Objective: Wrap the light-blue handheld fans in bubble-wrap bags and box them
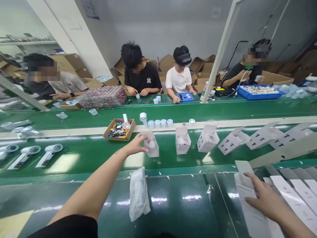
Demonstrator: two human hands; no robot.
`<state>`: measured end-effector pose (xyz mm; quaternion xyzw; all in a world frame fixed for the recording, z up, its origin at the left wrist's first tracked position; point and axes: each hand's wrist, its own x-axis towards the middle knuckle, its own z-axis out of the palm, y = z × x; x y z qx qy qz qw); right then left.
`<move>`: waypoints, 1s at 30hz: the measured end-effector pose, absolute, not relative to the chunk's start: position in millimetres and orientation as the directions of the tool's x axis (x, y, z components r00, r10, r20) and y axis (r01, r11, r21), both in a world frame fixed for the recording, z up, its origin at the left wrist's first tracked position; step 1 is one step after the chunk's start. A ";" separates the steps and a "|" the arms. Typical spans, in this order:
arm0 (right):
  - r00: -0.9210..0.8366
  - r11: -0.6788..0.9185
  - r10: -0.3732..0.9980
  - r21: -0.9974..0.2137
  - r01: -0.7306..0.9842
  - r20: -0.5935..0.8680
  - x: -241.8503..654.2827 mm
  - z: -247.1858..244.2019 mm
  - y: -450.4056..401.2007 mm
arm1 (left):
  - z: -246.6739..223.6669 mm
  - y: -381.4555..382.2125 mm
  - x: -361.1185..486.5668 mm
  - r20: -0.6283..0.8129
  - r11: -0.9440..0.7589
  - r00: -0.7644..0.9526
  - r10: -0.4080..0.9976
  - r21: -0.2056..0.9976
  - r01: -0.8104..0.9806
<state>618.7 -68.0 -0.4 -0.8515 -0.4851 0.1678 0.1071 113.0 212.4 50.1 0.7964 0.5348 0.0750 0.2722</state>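
Observation:
My left hand (pixel 136 145) reaches over the green belt and has its fingers around the upper left side of an open white box (pixel 154 149), in which a clear-wrapped item shows. Over at the right, my right hand (pixel 264 196) has its thumb and fingers on a flat white carton (pixel 247 198) beside a stack of flat cartons (pixel 292 198). A white wrapped bundle (pixel 139 195) lies on the near table between my arms. More open white boxes (pixel 183 145) stand to the right of the one at my left hand.
Handheld devices (pixel 51 153) lie on the belt at left. A cardboard box (pixel 131 130) of small parts stands beyond my left hand, near a row of white round parts (pixel 157 123). A metal bar (pixel 284 152) slants above the right side. People sit across the belt.

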 end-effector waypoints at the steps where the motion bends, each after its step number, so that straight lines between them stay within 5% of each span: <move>1: 0.402 -0.453 0.891 -0.441 0.775 -0.208 598.3 9.8 -67.5 | 47.2 194.7 107.5 -0.143 -0.287 0.407 0.902 0.503 0.815; 5: 0.158 -0.243 0.970 -0.702 0.670 -0.186 496.3 26.1 -50.0 | 18.9 92.3 95.6 -0.224 -0.458 0.624 0.748 0.506 0.731; 10: -0.135 0.121 0.990 -0.798 0.590 0.050 388.0 -5.8 -14.3 | -13.8 19.8 92.3 -0.467 -0.456 0.742 0.481 0.589 0.666; 17: -0.243 0.249 0.961 -0.797 0.550 0.133 350.8 -24.3 -12.4 | 39.6 34.2 66.8 -0.140 -0.400 0.523 0.841 0.492 0.774; 21: -0.332 0.275 0.937 -0.809 0.520 0.105 352.4 -4.5 -17.9 | 100.1 24.3 68.7 0.026 -0.110 0.134 0.991 0.731 0.674; 24: -0.339 0.274 0.935 -0.822 0.500 0.105 350.4 4.6 -19.7 | 124.2 14.0 94.5 0.078 -0.059 -0.015 0.997 0.847 0.528; 30: -0.306 0.230 0.949 -0.838 0.495 0.079 349.0 -2.7 -21.4 | 97.8 4.0 154.8 0.378 -0.236 0.008 0.926 0.562 0.793</move>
